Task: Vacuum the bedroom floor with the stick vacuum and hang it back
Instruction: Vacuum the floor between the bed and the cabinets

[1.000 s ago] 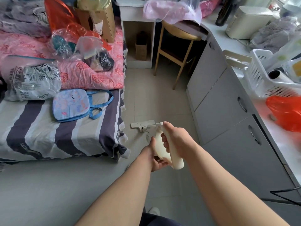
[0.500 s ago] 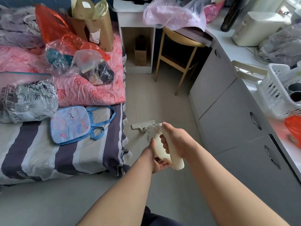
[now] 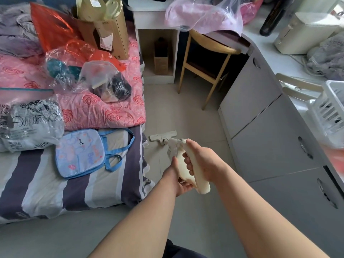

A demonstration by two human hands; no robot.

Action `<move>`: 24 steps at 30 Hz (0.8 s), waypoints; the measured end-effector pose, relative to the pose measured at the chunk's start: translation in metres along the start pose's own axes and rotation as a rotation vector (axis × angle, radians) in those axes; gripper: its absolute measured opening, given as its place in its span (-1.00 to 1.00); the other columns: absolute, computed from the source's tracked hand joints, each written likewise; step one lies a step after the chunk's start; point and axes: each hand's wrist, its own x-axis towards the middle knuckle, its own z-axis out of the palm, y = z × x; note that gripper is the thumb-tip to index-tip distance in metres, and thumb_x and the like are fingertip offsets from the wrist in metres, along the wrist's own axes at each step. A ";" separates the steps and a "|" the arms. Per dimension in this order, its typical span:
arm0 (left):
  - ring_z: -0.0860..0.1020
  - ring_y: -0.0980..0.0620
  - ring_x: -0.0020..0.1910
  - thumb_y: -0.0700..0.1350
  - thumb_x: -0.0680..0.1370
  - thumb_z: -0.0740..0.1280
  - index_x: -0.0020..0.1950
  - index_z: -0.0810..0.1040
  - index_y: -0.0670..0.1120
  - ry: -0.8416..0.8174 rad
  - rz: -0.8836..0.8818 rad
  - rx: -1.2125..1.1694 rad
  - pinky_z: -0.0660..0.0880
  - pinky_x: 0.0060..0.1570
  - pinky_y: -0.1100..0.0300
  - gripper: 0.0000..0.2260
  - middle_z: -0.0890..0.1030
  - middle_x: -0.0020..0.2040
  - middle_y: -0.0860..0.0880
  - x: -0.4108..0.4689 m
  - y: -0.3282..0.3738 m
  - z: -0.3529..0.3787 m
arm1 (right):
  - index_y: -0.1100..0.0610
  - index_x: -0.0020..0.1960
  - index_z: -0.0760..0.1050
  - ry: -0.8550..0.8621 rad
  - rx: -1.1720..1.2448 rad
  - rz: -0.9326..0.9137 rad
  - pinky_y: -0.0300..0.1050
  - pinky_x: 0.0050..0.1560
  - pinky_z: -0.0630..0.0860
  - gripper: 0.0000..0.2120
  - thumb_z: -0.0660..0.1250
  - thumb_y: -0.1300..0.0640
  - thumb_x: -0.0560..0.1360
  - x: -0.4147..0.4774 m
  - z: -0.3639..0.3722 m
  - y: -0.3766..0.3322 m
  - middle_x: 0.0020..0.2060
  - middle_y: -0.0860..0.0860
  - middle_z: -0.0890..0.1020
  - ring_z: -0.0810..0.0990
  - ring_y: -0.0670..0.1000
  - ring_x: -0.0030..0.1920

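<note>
Both hands grip the stick vacuum (image 3: 188, 164): right hand (image 3: 202, 162) round its rigid handle, left hand (image 3: 179, 183) supporting the likely top-heavy body.

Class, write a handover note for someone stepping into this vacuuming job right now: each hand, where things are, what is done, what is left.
Right hand grips the stick vacuum by its handle; left hand holds its body from below.
Floor head sits on the floor between bed and cabinets.
Done: vacuuming under way; area covered cannot be told.
Left: finish the floor, hang the vacuum back; no hanger in view.
</note>
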 end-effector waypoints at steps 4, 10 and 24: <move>0.62 -0.16 -0.11 0.23 0.59 0.23 0.00 0.54 -0.17 -0.001 0.006 -0.009 0.54 0.12 -0.20 -0.56 0.61 -0.11 -0.21 0.004 0.003 -0.002 | 0.17 -0.18 0.52 -0.013 -0.014 -0.003 -0.14 -0.36 0.36 -0.63 0.30 -0.15 0.50 0.003 0.002 -0.003 -0.40 0.02 0.47 0.40 0.03 -0.45; 0.62 -0.15 -0.11 0.25 0.59 0.22 0.02 0.55 -0.16 -0.001 0.000 -0.003 0.54 0.14 -0.21 -0.54 0.61 -0.09 -0.20 0.005 -0.010 -0.004 | 0.18 -0.19 0.54 -0.009 -0.025 0.004 -0.16 -0.37 0.37 -0.60 0.30 -0.17 0.51 -0.004 -0.003 0.008 -0.40 0.03 0.48 0.41 0.04 -0.45; 0.63 -0.17 -0.12 0.27 0.56 0.26 0.02 0.54 -0.18 -0.056 0.021 -0.046 0.58 -0.03 -0.17 -0.52 0.63 -0.06 -0.23 -0.029 -0.103 -0.008 | 0.21 -0.17 0.52 -0.029 -0.018 0.019 -0.15 -0.39 0.33 -0.62 0.29 -0.13 0.52 -0.068 -0.048 0.059 -0.44 0.03 0.46 0.37 0.03 -0.47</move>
